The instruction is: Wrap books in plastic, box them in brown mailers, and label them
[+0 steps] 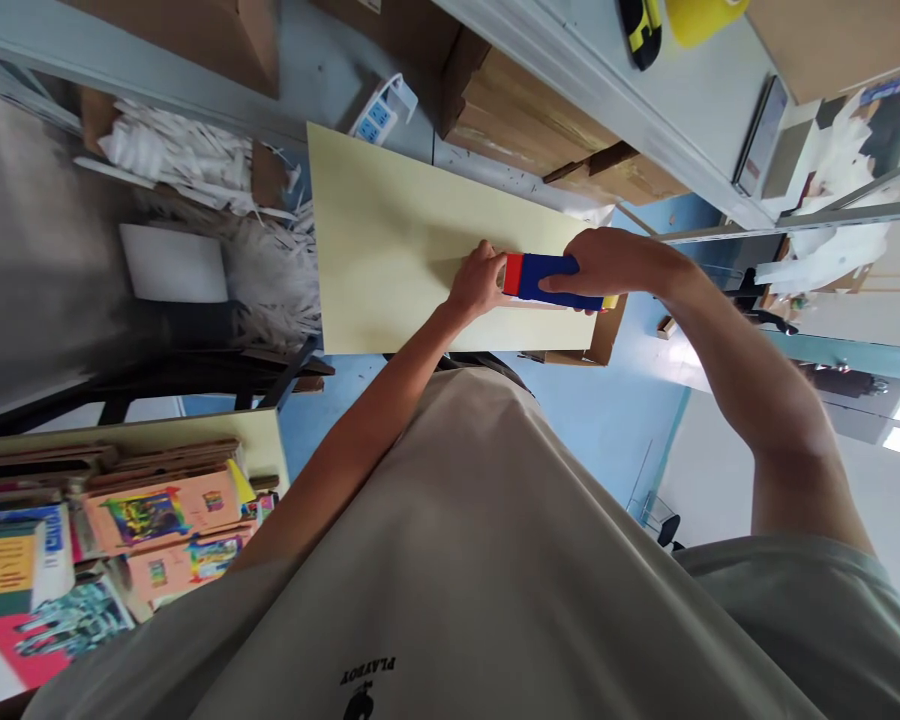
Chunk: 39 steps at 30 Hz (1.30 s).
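A long blue box (547,278) with a red end lies level above a pale yellow tabletop (390,240). My right hand (607,262) wraps over the blue part from above, its thumb along the near side. At the red end, my left hand (481,280) is closed with thumb and fingers against the edge. A thin pinkish strip shows just under the box; what it belongs to cannot be made out. Beyond the right hand a small yellow piece (610,302) sticks out, mostly hidden.
A white power strip (379,112) sits behind the tabletop, by cardboard boxes (532,105). The shelf at upper right holds a utility knife (640,32). Shredded paper (277,270) lies left. Printed booklets (150,515) are stacked at lower left. An open carton (607,332) stands by the right corner.
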### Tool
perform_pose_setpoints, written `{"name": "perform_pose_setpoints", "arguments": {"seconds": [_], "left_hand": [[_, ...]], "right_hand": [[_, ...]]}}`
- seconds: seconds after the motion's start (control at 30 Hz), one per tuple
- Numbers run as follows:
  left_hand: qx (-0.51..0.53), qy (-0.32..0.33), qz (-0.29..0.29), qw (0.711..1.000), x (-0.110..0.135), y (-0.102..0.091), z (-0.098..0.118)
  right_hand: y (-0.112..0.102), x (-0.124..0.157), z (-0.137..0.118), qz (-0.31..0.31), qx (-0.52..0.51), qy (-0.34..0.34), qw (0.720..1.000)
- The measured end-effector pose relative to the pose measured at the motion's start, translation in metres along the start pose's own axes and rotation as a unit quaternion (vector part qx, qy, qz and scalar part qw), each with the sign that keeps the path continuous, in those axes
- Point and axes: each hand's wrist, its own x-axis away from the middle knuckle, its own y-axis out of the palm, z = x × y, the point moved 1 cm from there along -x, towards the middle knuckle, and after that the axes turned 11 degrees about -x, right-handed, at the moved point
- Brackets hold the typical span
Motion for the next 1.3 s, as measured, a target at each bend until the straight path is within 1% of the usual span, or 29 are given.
{"name": "perform_pose_setpoints", "arguments": {"seconds": [0.1,0.2,0.27,0.33,0.4,0.47,0.53,0.63,0.7,0.8,0.87,0.93,1.0,1.13,1.2,1.3], "left_hand": [[-0.051,-0.019,-0.049,0.997,0.008,0.002,-0.009],[-0.066,-0.044,-0.039,0.996,0.018,0.001,-0.010],[-0.084,-0.052,-0.033,0.995,0.023,0.001,-0.009],[-0.105,-0.049,-0.036,0.993,0.027,0.001,-0.008],[-0.124,-0.043,-0.044,0.990,0.029,0.000,-0.010],[-0.135,-0.034,-0.045,0.989,0.029,0.000,-0.014],[-0.140,-0.023,-0.037,0.989,0.028,0.001,-0.020],[-0.142,-0.007,-0.017,0.990,0.026,0.002,-0.027],[-0.148,0.001,-0.009,0.989,0.025,0.002,-0.029],[-0.170,0.002,-0.012,0.985,0.027,-0.002,-0.028],[-0.182,-0.002,-0.015,0.983,0.029,-0.005,-0.025],[-0.184,-0.012,-0.007,0.983,0.032,-0.005,-0.023],[-0.178,-0.039,0.022,0.983,0.035,-0.002,-0.021],[-0.179,-0.106,0.114,0.971,0.040,0.010,-0.018],[-0.191,-0.126,0.137,0.964,0.043,0.014,-0.014],[-0.213,-0.142,0.153,0.954,0.047,0.016,-0.009]], "right_hand": [[0.002,-0.003,0.003,0.011,-0.001,-0.005,1.000],[0.002,-0.004,0.010,0.010,0.015,-0.008,1.000],[0.000,-0.003,0.014,-0.007,0.037,-0.001,0.999],[-0.002,0.000,0.019,-0.036,0.065,0.033,0.997],[-0.003,0.002,0.025,-0.065,0.092,0.087,0.990],[-0.002,0.001,0.034,-0.082,0.107,0.133,0.982],[0.003,-0.005,0.046,-0.090,0.111,0.157,0.977],[0.015,-0.021,0.069,-0.099,0.103,0.166,0.976],[0.025,-0.033,0.083,-0.109,0.089,0.158,0.977],[0.038,-0.046,0.099,-0.119,0.065,0.135,0.981],[0.044,-0.050,0.108,-0.123,0.048,0.111,0.985],[0.047,-0.053,0.117,-0.126,0.035,0.081,0.988],[0.048,-0.056,0.128,-0.123,0.034,0.049,0.991],[0.053,-0.064,0.148,-0.120,0.015,-0.015,0.993],[0.056,-0.067,0.156,-0.121,-0.008,-0.051,0.991],[0.057,-0.067,0.165,-0.122,-0.031,-0.089,0.988]]}}
